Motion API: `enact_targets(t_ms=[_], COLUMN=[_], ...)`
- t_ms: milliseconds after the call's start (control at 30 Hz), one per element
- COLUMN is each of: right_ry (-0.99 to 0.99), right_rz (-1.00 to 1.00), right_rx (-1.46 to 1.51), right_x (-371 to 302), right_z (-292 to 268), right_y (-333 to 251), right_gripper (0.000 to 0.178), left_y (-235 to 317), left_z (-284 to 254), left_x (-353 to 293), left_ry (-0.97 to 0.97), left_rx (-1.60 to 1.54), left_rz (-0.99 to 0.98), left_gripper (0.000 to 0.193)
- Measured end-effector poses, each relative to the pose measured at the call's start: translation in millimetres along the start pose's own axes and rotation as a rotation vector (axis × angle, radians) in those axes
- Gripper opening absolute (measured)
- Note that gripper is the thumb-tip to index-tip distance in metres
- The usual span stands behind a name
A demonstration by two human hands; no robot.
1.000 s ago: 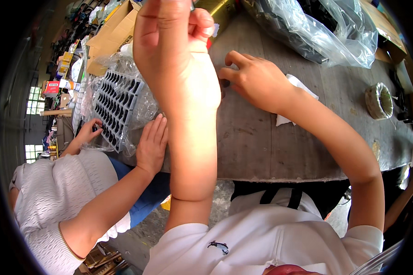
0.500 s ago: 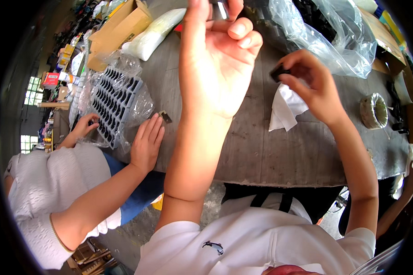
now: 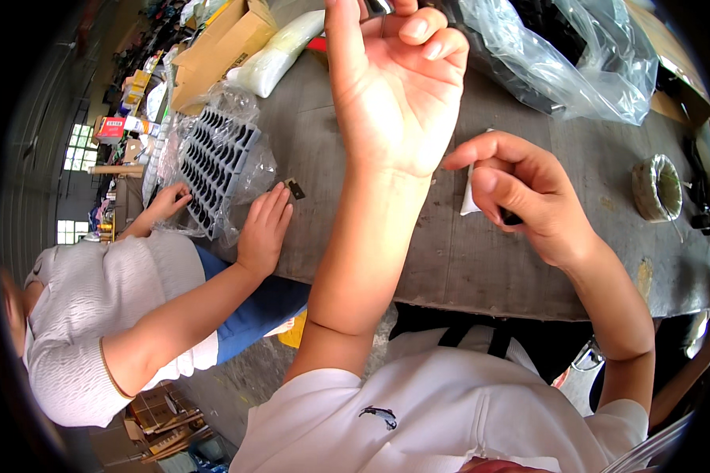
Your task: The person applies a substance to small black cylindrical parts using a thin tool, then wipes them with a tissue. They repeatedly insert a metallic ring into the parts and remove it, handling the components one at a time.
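Note:
My left hand (image 3: 402, 98) is raised high over the table, palm toward me. Its thumb and fingers close on a shiny dark piece (image 3: 378, 7), cut off by the top edge of the view. Lower and to the right, my right hand (image 3: 548, 201) has its index finger stretched out, while its other fingers curl around a small black piece (image 3: 511, 217). Only a bit of that piece shows. A white cloth (image 3: 470, 199) lies on the table behind the right hand, mostly hidden by it.
A co-worker's hands rest by a grey tray (image 3: 227, 150) of black parts in clear plastic at left. Clear plastic bags (image 3: 615, 79) with black parts lie at the far right. A round tape-wrapped container (image 3: 656, 189) stands right. A cardboard box (image 3: 221, 51) is far left.
My right hand has come nearer and its index finger has straightened; the black piece has shifted from the fingertips into the curled fingers. My left hand stays raised with its piece.

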State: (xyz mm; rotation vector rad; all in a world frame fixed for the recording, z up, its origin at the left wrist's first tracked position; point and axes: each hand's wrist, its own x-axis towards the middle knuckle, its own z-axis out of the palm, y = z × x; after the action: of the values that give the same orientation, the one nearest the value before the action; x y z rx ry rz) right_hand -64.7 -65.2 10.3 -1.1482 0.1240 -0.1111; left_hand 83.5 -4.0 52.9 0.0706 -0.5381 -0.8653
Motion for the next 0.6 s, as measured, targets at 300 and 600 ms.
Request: enact_targets(t_ms=[300, 600], right_ry=[0.055, 0.073], right_rz=[-0.011, 0.002], right_rx=[-0.342, -0.314], right_x=[5.6, 7.8], right_z=[-3.5, 3.8], right_y=[13.3, 25.4], right_gripper=[0.015, 0.01], left_y=[-19.0, -17.8], left_z=[-17.2, -21.5], left_x=[-13.0, -19.1], left_ry=[0.24, 0.28], left_rx=[0.134, 0.153], left_rz=[0.018, 0.013], left_gripper=[0.03, 0.029])
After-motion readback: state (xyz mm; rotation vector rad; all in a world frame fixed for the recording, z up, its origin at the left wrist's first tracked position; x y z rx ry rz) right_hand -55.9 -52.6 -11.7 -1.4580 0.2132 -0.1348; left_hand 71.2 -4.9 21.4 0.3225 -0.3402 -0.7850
